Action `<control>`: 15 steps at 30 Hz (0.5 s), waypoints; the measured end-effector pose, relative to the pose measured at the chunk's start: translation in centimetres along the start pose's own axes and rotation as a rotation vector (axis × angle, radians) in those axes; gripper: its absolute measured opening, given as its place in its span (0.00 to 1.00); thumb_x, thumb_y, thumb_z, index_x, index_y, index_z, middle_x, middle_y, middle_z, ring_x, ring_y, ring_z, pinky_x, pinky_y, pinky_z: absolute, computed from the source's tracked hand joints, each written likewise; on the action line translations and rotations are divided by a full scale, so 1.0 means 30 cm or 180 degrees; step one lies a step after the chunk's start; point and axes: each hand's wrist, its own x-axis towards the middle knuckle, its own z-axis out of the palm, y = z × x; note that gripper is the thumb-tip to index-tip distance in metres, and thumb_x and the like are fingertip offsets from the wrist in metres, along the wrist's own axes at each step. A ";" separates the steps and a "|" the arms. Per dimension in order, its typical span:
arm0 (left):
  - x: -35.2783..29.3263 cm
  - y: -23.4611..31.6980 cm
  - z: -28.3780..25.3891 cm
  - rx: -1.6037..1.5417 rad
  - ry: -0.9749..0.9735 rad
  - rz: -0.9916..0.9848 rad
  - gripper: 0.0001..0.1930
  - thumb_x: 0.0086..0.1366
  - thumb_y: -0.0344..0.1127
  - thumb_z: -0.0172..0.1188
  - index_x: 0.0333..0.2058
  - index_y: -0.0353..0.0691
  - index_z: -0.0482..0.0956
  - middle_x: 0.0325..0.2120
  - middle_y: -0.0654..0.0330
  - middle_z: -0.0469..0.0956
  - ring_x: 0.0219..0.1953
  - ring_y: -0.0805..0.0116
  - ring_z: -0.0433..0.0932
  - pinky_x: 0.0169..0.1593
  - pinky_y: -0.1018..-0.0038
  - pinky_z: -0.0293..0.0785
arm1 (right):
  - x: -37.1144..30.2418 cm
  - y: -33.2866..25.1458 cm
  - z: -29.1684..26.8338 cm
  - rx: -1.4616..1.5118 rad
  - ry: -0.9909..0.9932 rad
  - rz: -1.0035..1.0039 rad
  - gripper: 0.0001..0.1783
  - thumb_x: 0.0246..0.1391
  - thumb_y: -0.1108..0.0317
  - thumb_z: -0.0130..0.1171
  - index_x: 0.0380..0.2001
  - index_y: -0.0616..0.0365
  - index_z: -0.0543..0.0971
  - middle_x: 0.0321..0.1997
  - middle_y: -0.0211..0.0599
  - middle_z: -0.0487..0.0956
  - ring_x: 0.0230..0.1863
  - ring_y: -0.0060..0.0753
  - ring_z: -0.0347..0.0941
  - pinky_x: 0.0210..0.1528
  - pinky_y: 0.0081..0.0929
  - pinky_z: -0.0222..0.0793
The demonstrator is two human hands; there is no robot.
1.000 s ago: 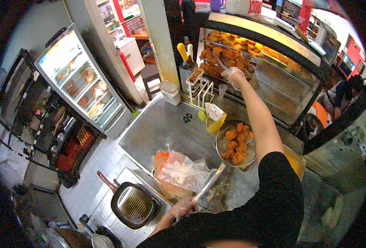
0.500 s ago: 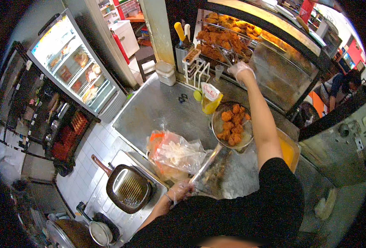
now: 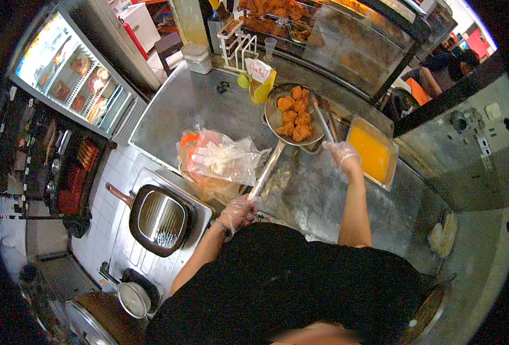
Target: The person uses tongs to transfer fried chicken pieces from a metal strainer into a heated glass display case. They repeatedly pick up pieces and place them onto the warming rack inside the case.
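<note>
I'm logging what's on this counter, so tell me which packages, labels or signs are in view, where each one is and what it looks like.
Clear plastic bags: a crumpled heap on the steel counter, left of the fried-food strainer, over something orange.
Paper carton: upright behind the strainer, white top with a red label, yellow below.
White tub: back of the counter, lidded, squat.
Display fridge: far left, lit glass front, trays inside.

Clear crumpled plastic bag (image 3: 223, 161) lying mid-surface (image 3: 185, 103), orange showing beneath it. Farther back, near a green lime, a small upright carton (image 3: 260, 80), white top with red print, yellow below. White lidded tub (image 3: 197, 57) at the back edge.
</note>
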 end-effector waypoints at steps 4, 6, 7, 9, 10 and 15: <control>0.003 -0.020 0.044 -0.0132 0.0079 -0.0109 0.09 0.72 0.43 0.52 0.43 0.45 0.69 0.25 0.67 0.70 0.19 0.77 0.67 0.18 0.78 0.63 | -0.108 0.013 0.094 -0.0679 0.0068 -0.0625 0.28 0.51 0.41 0.59 0.29 0.59 0.84 0.26 0.57 0.79 0.31 0.55 0.78 0.39 0.48 0.71; 0.007 -0.036 0.063 0.0105 0.0082 0.0131 0.09 0.72 0.42 0.52 0.43 0.45 0.68 0.25 0.67 0.70 0.19 0.77 0.67 0.18 0.78 0.63 | -0.122 -0.018 0.135 -0.0774 -0.0073 -0.0385 0.28 0.52 0.42 0.58 0.31 0.61 0.84 0.30 0.59 0.80 0.35 0.57 0.78 0.42 0.48 0.72; 0.009 -0.044 0.072 0.0219 0.0095 0.0210 0.09 0.72 0.42 0.51 0.42 0.45 0.68 0.25 0.66 0.70 0.19 0.77 0.67 0.18 0.78 0.63 | -0.119 -0.028 0.141 -0.0797 -0.0116 -0.0410 0.28 0.52 0.43 0.58 0.32 0.62 0.84 0.32 0.60 0.80 0.36 0.58 0.78 0.43 0.49 0.72; 0.008 -0.061 0.089 0.0032 0.0166 0.0118 0.09 0.72 0.42 0.51 0.43 0.45 0.68 0.25 0.66 0.70 0.18 0.77 0.66 0.18 0.78 0.63 | -0.078 -0.058 0.187 -0.1061 -0.0106 -0.0314 0.27 0.52 0.45 0.58 0.34 0.63 0.83 0.39 0.60 0.81 0.41 0.59 0.78 0.48 0.47 0.73; 0.009 -0.066 0.096 -0.0059 0.0202 0.0082 0.09 0.72 0.41 0.51 0.43 0.45 0.69 0.25 0.66 0.70 0.18 0.77 0.66 0.18 0.78 0.63 | -0.044 -0.073 0.222 -0.1142 -0.0222 -0.0290 0.28 0.52 0.46 0.58 0.35 0.65 0.83 0.40 0.60 0.80 0.43 0.58 0.78 0.49 0.47 0.72; 0.002 -0.078 0.112 -0.0151 0.0250 0.0052 0.09 0.71 0.41 0.53 0.43 0.45 0.69 0.25 0.65 0.70 0.17 0.75 0.66 0.18 0.77 0.63 | 0.134 -0.031 0.343 -0.1485 -0.0223 -0.1034 0.25 0.52 0.51 0.55 0.36 0.65 0.82 0.38 0.57 0.81 0.43 0.57 0.79 0.47 0.47 0.72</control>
